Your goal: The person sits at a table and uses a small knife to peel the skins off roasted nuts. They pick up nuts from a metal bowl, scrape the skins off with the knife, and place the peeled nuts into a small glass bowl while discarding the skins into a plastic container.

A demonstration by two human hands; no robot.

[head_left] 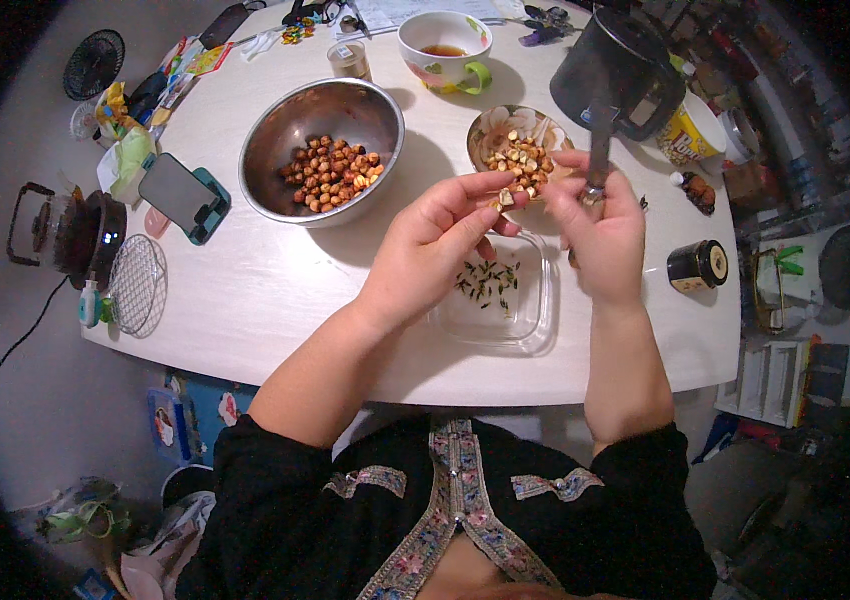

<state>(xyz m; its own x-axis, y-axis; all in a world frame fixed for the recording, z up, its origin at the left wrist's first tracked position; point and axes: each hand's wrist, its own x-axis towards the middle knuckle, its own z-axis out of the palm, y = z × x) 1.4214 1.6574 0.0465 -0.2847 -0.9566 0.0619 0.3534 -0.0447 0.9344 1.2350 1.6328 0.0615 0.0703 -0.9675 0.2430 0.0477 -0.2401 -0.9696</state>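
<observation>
Kernel (507,199) sits pinched in the left hand (430,232), near the right hand (607,232).

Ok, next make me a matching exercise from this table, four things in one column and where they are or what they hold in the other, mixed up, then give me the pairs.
Things
1. Large round metal bowl
2. White mug with a green handle
3. Clear square container
4. Knife with a long grey blade

Places and states
A. Holds small dark-green slivers
B. Gripped in the right hand
C. Holds many round brown pieces
D. Holds brown liquid

Pairs: 1-C, 2-D, 3-A, 4-B
</observation>
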